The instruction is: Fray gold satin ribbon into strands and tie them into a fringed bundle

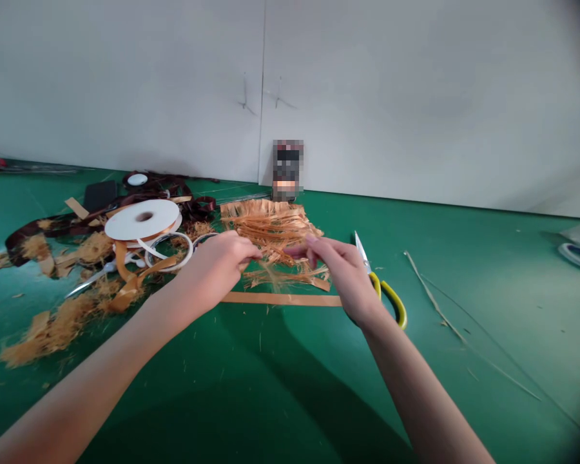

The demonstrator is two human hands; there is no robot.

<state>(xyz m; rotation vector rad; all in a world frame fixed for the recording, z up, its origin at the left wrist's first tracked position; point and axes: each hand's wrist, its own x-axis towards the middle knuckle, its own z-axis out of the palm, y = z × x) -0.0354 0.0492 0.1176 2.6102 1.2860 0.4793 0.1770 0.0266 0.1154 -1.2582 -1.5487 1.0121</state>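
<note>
Both my hands reach forward over a green table (290, 386). My left hand (220, 264) is closed, its fingers pinching tan raffia strands (270, 229) from a frayed bundle in front of it. My right hand (341, 267) is also closed on the same strands from the right side. A flat tan ribbon strip (280, 299) lies on the table just below both hands. Yellow-handled scissors (384, 290) lie right beside my right hand, partly hidden by it.
A white tape roll (142, 220) sits at the left among dark ribbon, tan scraps and shredded raffia (48, 328). Thin stalks (435, 299) lie at the right. A white wall rises behind the table, with a blurred small object (287, 169) against it.
</note>
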